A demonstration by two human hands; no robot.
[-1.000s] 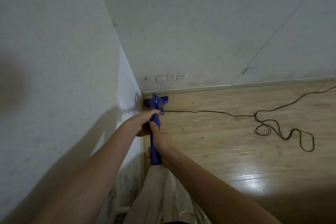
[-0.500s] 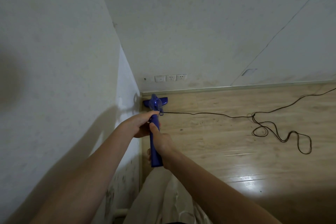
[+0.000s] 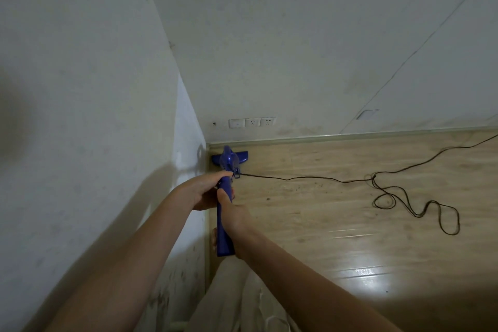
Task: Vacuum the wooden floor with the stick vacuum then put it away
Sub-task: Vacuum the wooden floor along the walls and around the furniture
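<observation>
A blue stick vacuum (image 3: 225, 224) stands in the corner where the left wall meets the far wall. Its floor head (image 3: 241, 156) rests on the wooden floor (image 3: 336, 213) close to the skirting. My left hand (image 3: 203, 191) grips the upper part of the stick, just below the motor body. My right hand (image 3: 231, 217) grips the handle lower down, nearer to me. A thin black power cord (image 3: 385, 191) leaves the vacuum body and runs right across the floor in loose loops.
The white left wall (image 3: 94, 143) is very close to my left arm. Three white wall sockets (image 3: 252, 122) sit low on the far wall above the skirting. Light trousers (image 3: 237, 304) show at the bottom. Bare floor stretches to the right.
The vacuum and both hands have hardly moved. The cord's loops on the floor have shifted slightly to the left.
</observation>
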